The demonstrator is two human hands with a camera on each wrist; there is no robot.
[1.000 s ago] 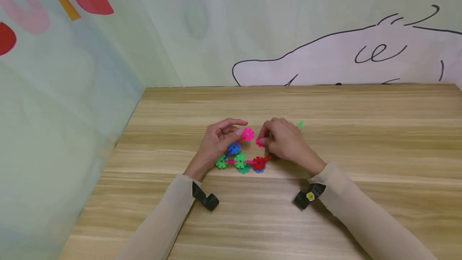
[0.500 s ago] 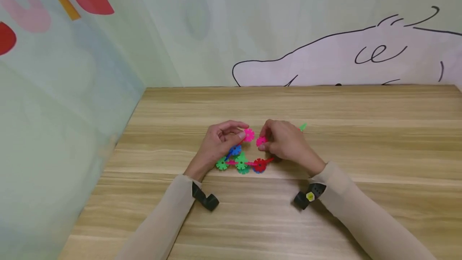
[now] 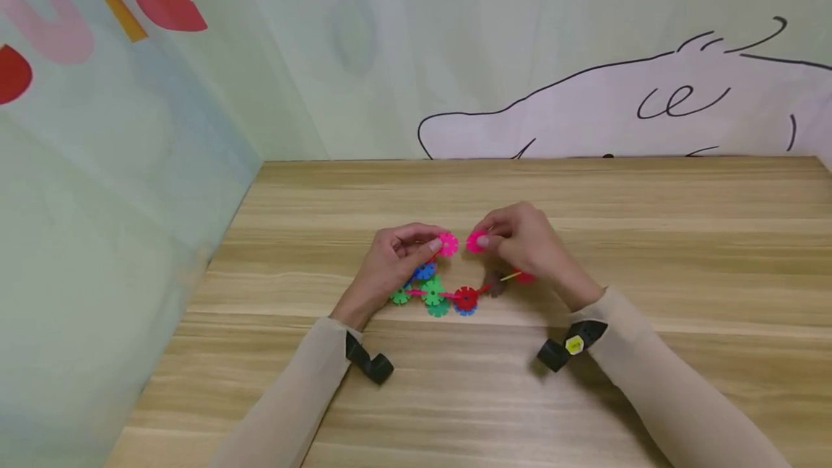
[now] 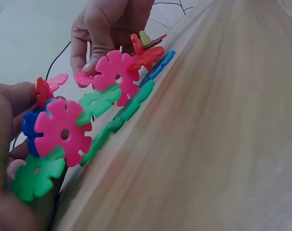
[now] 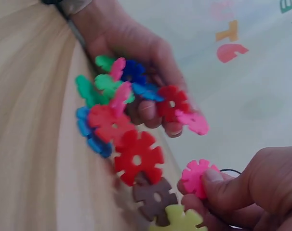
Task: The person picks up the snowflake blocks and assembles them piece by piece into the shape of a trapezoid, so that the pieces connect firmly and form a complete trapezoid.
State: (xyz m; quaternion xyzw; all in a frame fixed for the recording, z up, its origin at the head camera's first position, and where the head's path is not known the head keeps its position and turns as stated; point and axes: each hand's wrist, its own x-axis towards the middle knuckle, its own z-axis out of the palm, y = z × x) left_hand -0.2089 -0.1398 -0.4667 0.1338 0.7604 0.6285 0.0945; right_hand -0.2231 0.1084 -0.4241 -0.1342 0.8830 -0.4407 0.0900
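Notched plastic snowflake discs are joined into a curved chain in the head view, among them a green disc point(image 3: 432, 292), a red disc point(image 3: 465, 299) and a blue disc point(image 3: 425, 270). My left hand point(image 3: 393, 262) grips the chain's left part, thumb by a pink snowflake disc point(image 3: 448, 244) at that end. Between thumb and fingers my right hand point(image 3: 526, 237) pinches another pink snowflake disc point(image 5: 200, 178). A small gap separates the two pink discs. Under the right hand the chain runs on through a brown disc point(image 5: 154, 198) and a yellow disc point(image 5: 179, 220); its far part is hidden.
The wood-grain table point(image 3: 416, 396) runs back to a wall covering point(image 3: 364, 56) with printed drawings. Another printed wall point(image 3: 130, 237) stands along the left edge. Each wrist wears a black camera mount, such as the left mount point(image 3: 370, 360).
My right hand has moved up and slightly right, bringing its pink disc level with the left one. The brown and yellow discs have come into view below it. The left hand has barely moved.
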